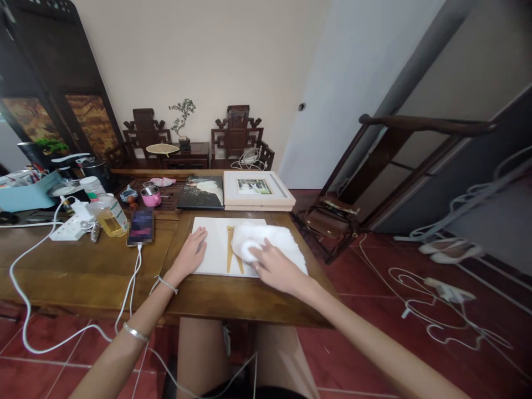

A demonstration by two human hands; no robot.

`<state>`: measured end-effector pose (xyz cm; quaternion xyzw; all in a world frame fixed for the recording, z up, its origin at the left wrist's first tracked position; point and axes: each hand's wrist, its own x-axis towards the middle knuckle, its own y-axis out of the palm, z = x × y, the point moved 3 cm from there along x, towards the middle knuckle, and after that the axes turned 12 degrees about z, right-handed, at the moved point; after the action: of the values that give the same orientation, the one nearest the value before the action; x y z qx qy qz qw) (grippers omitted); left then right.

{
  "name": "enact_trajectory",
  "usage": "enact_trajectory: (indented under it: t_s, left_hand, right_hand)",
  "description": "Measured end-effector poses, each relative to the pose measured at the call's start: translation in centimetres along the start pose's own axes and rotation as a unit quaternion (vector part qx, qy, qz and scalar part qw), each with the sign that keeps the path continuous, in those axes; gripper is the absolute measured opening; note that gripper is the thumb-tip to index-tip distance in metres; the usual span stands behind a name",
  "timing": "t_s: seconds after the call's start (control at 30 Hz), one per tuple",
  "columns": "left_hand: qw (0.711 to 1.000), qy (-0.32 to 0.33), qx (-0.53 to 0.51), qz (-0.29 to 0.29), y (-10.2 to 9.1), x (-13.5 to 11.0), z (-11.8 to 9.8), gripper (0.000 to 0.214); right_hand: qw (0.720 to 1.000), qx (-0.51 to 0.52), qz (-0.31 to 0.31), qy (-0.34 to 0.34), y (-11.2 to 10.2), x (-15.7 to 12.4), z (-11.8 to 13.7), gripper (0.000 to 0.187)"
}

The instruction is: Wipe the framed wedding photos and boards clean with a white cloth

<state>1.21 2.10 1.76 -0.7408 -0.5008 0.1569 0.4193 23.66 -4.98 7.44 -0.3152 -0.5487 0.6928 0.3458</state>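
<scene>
A white board lies flat on the wooden table. My left hand rests on its left edge, fingers laid out and holding nothing. On the right part of the board is a sheet of fluffy white wadding. My right hand is closed on a rounded white piece at the left end of the wadding. Whether that piece is wadding or something separate, I cannot tell. Beside it, two flat yellow strips meet at the top and spread apart below. The wadding partly covers the right strip.
A framed picture and a dark picture panel lie behind the board. To the left are a phone on a cable, a bottle of yellow liquid, a power strip and a pink cup. A wooden chair stands at right.
</scene>
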Motion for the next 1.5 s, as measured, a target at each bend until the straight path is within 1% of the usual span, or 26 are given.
enact_trajectory:
  t_s: [0.07, 0.13, 0.2, 0.23, 0.27, 0.33, 0.43, 0.5, 0.57, 0.63, 0.67, 0.7, 0.77, 0.83, 0.93, 1.0, 1.07, 1.1, 1.17, 1.23, 1.33, 1.43, 1.5]
  left_hand:
    - [1.0, -0.002, -0.001, -0.001, 0.1, 0.0, 0.1, 0.045]
    - [1.0, -0.002, -0.002, -0.006, 0.2, 0.0, 0.1, 0.044]
    - [1.0, -0.002, -0.001, -0.01, 0.2, 0.1, 0.1, 0.044]
    - [1.0, -0.002, 0.001, -0.011, 0.2, 0.1, 0.1, 0.044]
    - [1.0, -0.001, 0.001, -0.01, 0.2, 0.1, 0.1, 0.044]
    - [1.0, 0.0, 0.002, -0.011, 0.1, 0.1, 0.1, 0.044]
    - [1.0, 0.002, 0.001, -0.012, 0.1, 0.1, 0.2, 0.044]
    - [1.0, 0.002, 0.002, -0.011, 0.0, 0.1, 0.3, 0.044]
    - [1.0, 0.003, 0.004, -0.009, 0.0, 0.1, 0.3, 0.045]
    - [1.0, 0.004, 0.002, -0.007, -0.1, 0.1, 0.3, 0.045]
    - [1.0, 0.004, 0.0, -0.007, -0.1, 0.1, 0.3, 0.046]
    - [1.0, 0.004, -0.001, -0.007, -0.1, 0.1, 0.3, 0.046]
    - [1.0, 0.002, -0.002, -0.01, -0.1, 0.1, 0.3, 0.046]
    - [1.0, 0.0, 0.0, -0.013, 0.0, 0.1, 0.3, 0.045]
    - [1.0, 0.002, 0.003, -0.015, 0.0, 0.2, 0.3, 0.044]
    - [1.0, 0.005, 0.006, -0.015, 0.1, 0.2, 0.3, 0.044]
    - [1.0, 0.005, 0.008, -0.016, 0.1, 0.1, 0.3, 0.044]
    - [1.0, 0.004, 0.008, -0.015, 0.2, 0.1, 0.3, 0.044]
    - [1.0, 0.001, 0.007, -0.013, 0.2, 0.1, 0.4, 0.044]
    - [1.0, -0.002, 0.005, -0.012, 0.2, 0.1, 0.4, 0.044]
    - [1.0, 0.0, 0.001, -0.01, 0.1, 0.1, 0.3, 0.044]
    - [1.0, 0.001, -0.004, -0.012, 0.0, 0.1, 0.3, 0.043]
    - [1.0, 0.002, -0.007, -0.016, -0.1, 0.1, 0.2, 0.043]
  right_hand:
    - [0.999, 0.01, 0.047, -0.024, -0.5, -3.1, 0.8, 0.023]
    - [0.995, 0.034, 0.093, -0.032, -0.9, -5.5, 1.0, 0.021]
    - [0.991, 0.067, 0.11, -0.032, -1.3, -6.6, 0.7, 0.018]
    - [0.991, 0.085, 0.101, -0.026, -1.5, -6.4, 0.3, 0.017]
    - [0.991, 0.102, 0.083, -0.016, -1.5, -5.9, -0.2, 0.016]
    - [0.992, 0.123, 0.03, 0.006, -1.6, -3.6, -1.2, 0.016]
    - [0.993, 0.11, -0.035, 0.029, -1.6, 1.6, -2.2, 0.018]
    - [0.995, 0.08, -0.046, 0.033, -1.7, 5.3, -2.4, 0.022]
    - [0.997, 0.06, -0.04, 0.025, -1.7, 8.1, -2.0, 0.024]
    - [0.998, 0.052, -0.032, 0.009, -1.5, 9.5, -1.2, 0.025]
    - [0.999, 0.045, -0.027, -0.004, -1.3, 9.6, -0.5, 0.026]
    - [0.999, 0.033, -0.021, -0.022, -1.0, 9.2, 0.2, 0.027]
    - [0.998, 0.005, -0.007, -0.066, -0.2, 7.2, 2.0, 0.031]
    - [0.994, -0.01, 0.005, -0.112, 0.7, 4.3, 3.9, 0.031]
    - [0.986, 0.012, 0.022, -0.163, 1.2, -0.1, 6.0, 0.029]
    - [0.982, 0.029, 0.037, -0.181, 1.0, -1.8, 6.6, 0.027]
    - [0.982, 0.037, 0.048, -0.181, 0.6, -1.9, 6.3, 0.025]
    - [0.983, 0.038, 0.045, -0.175, 0.4, -1.4, 5.8, 0.024]
    - [0.988, 0.03, 0.027, -0.152, -0.2, 0.5, 4.3, 0.024]
    - [0.993, 0.012, 0.015, -0.113, -0.7, 3.4, 2.4, 0.024]
    - [0.999, -0.018, 0.019, -0.046, -1.3, 8.0, 0.2, 0.025]
    - [0.999, -0.028, 0.008, -0.019, -1.7, 11.1, -0.1, 0.03]
    - [0.999, -0.034, -0.002, -0.022, -1.4, 11.6, 0.7, 0.031]
